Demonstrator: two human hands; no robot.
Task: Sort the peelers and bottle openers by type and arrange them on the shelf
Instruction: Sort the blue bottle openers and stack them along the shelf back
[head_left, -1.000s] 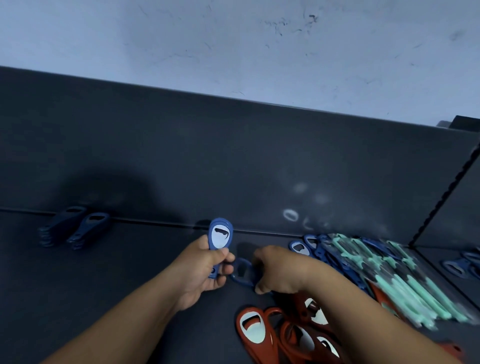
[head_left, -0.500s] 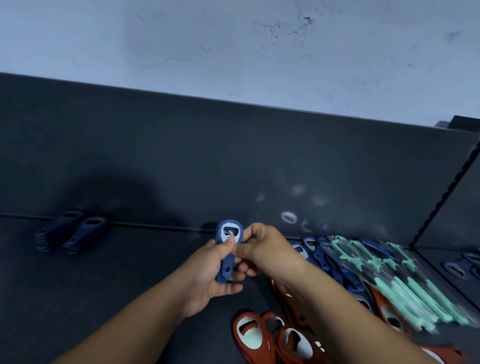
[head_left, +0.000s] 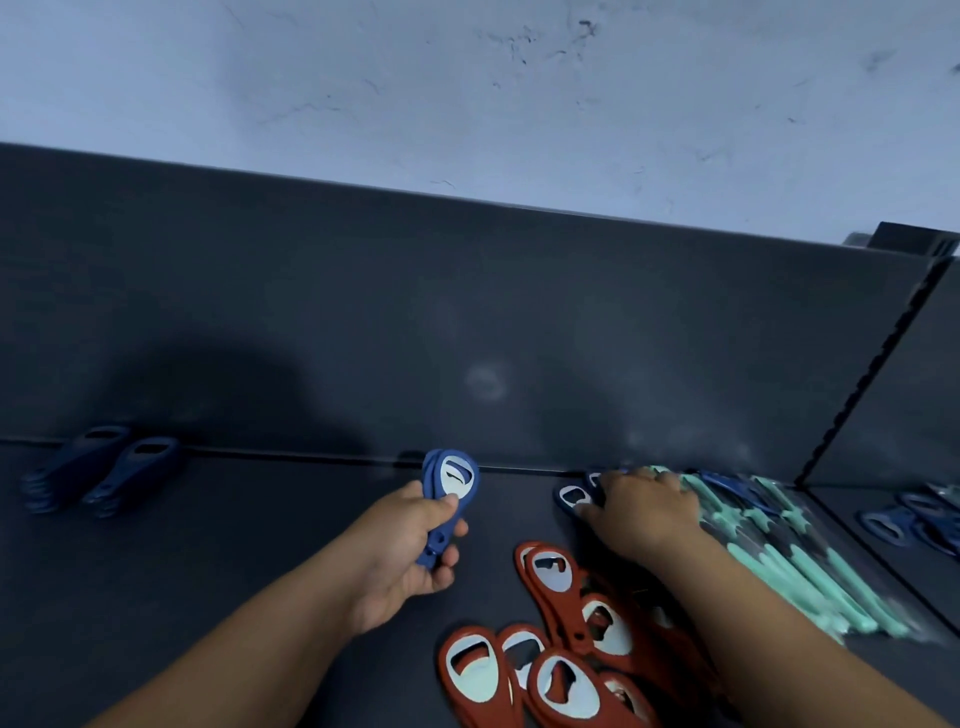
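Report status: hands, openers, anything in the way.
Left hand holds stacked blue openers. Right hand on a blue opener in the pile, grip unclear. Red openers scattered beneath right forearm.

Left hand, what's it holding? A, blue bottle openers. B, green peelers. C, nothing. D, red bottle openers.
A: the left hand has its fingers curled round a small stack of blue bottle openers, metal heads pointing up.
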